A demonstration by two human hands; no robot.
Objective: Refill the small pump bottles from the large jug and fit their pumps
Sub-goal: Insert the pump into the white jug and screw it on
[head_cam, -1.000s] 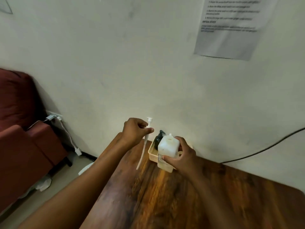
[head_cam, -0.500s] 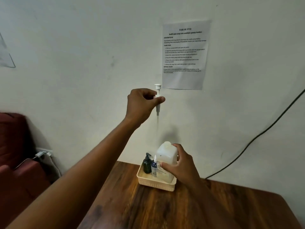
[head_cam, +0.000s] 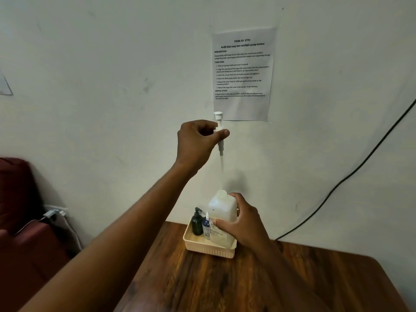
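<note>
A large white jug (head_cam: 221, 216) stands in a cream basket (head_cam: 208, 249) at the table's far edge, and my right hand (head_cam: 242, 219) grips its side. High above it my left hand (head_cam: 199, 140) pinches a white pump (head_cam: 219, 131) by its collar. The pump's long thin tube hangs straight down, its tip at the jug's open neck. Left of the jug in the basket stand a dark green pump bottle (head_cam: 197, 222) with a black pump and a small blue bottle (head_cam: 206, 226) with a white tip.
The basket sits on a brown wooden table (head_cam: 225, 280) against a white wall. A printed sheet (head_cam: 243, 73) is taped to the wall. A black cable (head_cam: 351, 174) runs down the wall at right. A dark red armchair (head_cam: 20, 221) and a wall socket with plugs stand at left.
My left hand has risen, carrying the pump from beside the jug to straight above its neck. The view has tilted up. My right hand has stayed on the jug.
</note>
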